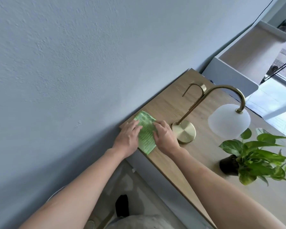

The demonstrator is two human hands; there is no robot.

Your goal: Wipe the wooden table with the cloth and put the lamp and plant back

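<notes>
Seen from a head-worn camera looking down, two bare arms are reaching to the near-left corner of a wooden counter (168,103) that is standing against a pale blue wall (73,63). A folded green cloth (146,131) is lying flat on that corner. The left hand (128,137) is resting on the cloth's left edge, its grip released, fingers nearly straight and pressing down. The right hand (164,133) is lying on the cloth's right edge, fingers bent, fingertips touching the fabric; whether it is pinching the fabric cannot be told. Just right of that hand, a brass lamp (186,131) with a frosted white shade is standing on the counter. A leafy green plant (254,156) in a dark pot is sitting farther right, near the shade.
</notes>
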